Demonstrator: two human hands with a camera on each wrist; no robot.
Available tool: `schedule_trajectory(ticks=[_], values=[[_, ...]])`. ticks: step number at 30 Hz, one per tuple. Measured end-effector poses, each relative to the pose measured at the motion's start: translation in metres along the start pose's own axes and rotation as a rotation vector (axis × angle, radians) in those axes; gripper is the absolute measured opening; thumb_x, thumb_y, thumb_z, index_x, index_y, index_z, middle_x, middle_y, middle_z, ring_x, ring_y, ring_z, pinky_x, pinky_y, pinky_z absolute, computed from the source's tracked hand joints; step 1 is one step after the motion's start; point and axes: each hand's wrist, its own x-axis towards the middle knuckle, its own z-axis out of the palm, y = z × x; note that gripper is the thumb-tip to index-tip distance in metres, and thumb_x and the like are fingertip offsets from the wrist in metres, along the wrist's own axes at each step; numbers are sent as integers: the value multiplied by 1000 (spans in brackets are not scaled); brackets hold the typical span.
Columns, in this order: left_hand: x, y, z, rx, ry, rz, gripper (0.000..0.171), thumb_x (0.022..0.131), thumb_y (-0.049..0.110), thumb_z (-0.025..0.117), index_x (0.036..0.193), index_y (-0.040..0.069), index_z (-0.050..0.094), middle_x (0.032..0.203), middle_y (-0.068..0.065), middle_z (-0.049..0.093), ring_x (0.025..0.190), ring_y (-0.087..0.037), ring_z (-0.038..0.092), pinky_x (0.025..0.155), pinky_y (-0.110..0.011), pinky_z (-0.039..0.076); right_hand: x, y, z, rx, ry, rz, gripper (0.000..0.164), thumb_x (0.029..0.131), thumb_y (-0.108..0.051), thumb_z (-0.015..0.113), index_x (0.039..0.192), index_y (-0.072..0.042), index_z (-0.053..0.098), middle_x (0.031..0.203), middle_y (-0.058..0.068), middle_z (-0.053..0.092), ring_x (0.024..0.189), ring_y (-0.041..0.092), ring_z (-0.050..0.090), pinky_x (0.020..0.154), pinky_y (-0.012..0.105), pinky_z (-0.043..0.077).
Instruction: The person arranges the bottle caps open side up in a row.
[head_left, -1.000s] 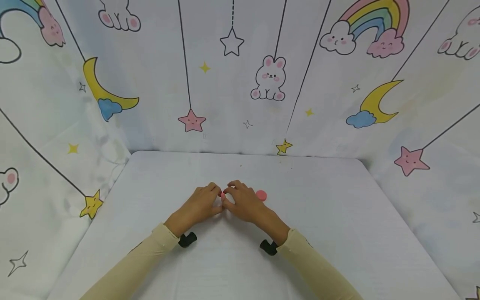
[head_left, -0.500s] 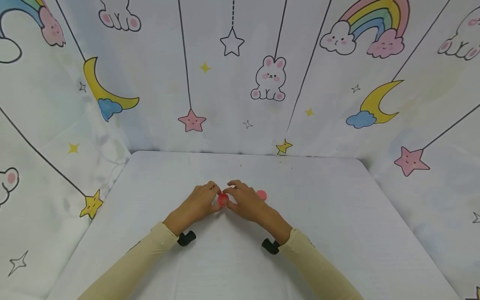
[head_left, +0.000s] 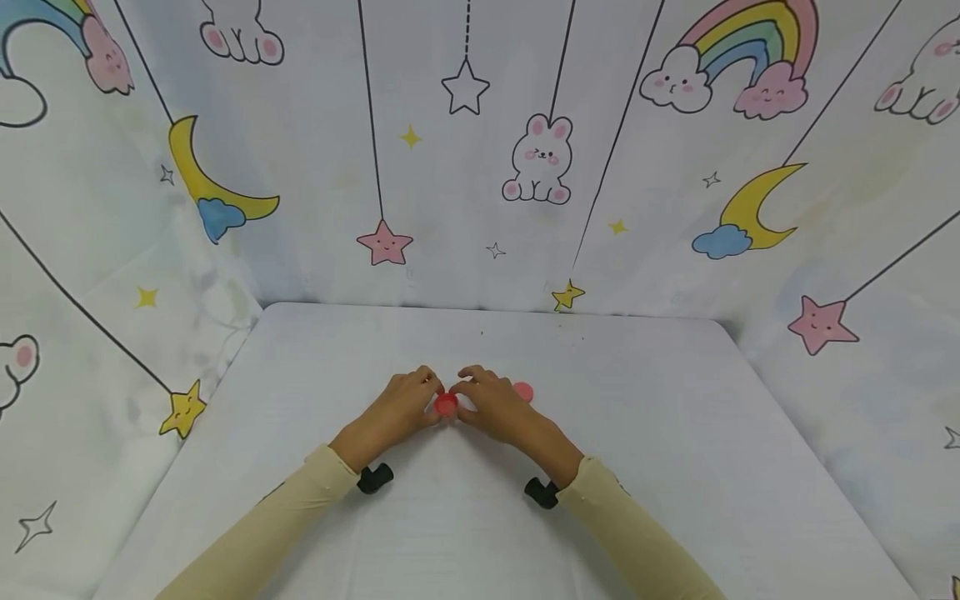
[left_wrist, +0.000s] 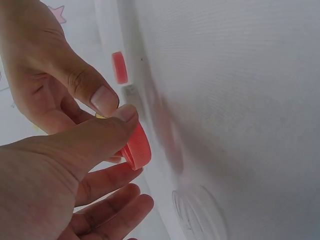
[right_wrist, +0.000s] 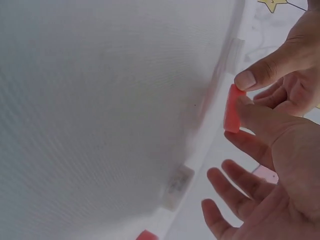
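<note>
Between my two hands is a red bottle cap with a ribbed rim, held up off the white table. My left hand pinches its left side, thumb on the near edge in the left wrist view. From the other side my right hand pinches the same cap with thumb and index finger, its other fingers spread loosely in the right wrist view. In the head view the cap's round face is turned toward the camera. A second red cap lies on the table just beyond my right hand.
A clear round lid-like piece lies on the table below my left hand. Near my right hand sits a small translucent block with faint markings. The white table meets a printed cloth backdrop behind and at both sides.
The held cap has turned from edge-on to showing its round face, and sits slightly nearer me. Both hands stay almost in place, and the second cap has not moved.
</note>
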Motion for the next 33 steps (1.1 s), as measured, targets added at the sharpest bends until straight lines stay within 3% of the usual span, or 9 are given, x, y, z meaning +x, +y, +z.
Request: schedule_trajectory(ticks=[14, 33], values=[[4, -5, 11, -1, -40, -30, 39, 89, 30, 87, 114, 3, 73, 119, -12, 65, 114, -30, 65, 103, -54, 50, 3, 3, 7, -50, -18, 8, 29, 102, -29, 73, 129, -17, 74, 147, 11, 59, 131, 32, 59, 101, 55, 53], [1, -4, 10, -13, -32, -25, 37, 88, 27, 88, 111, 3, 73, 116, -13, 64, 109, -30, 64, 100, -55, 50, 5, 2, 15, -99, -7, 4, 33, 99, -34, 77, 128, -19, 74, 146, 10, 60, 133, 31, 58, 104, 58, 49]])
